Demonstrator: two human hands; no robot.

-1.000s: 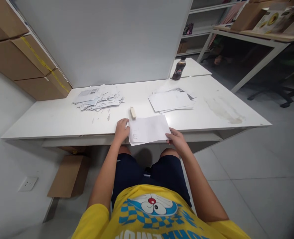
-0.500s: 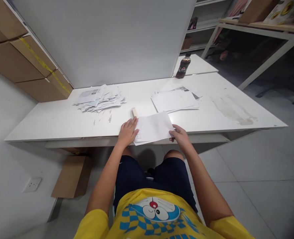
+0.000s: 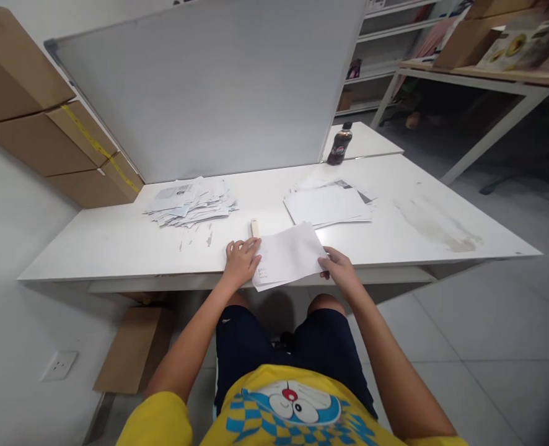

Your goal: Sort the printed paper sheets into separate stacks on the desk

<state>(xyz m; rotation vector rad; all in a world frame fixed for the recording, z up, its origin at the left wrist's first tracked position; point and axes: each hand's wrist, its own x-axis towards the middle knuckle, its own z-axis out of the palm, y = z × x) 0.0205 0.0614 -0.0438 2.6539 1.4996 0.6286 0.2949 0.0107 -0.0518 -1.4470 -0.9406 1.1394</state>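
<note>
Two hands, left (image 3: 242, 264) and right (image 3: 339, 270), grip paper sheets (image 3: 290, 255) over the desk's (image 3: 116, 251) near edge, lower center.

On the surface (image 3: 130, 248), the paper pile (image 3: 191, 201) lies to the left and the paper stack (image 3: 328, 205) to the right; the held sheets (image 3: 290, 255) are in front, between the hands (image 3: 288, 263), at the near edge; the stapler (image 3: 254, 228) lies just behind the sheets' left end; the bottle (image 3: 340, 144) stands behind the stack; the board (image 3: 219, 87) rises behind everything, with boxes (image 3: 93, 179) at its left; another box (image 3: 132, 347) sits below the surface, left of the legs.
</note>
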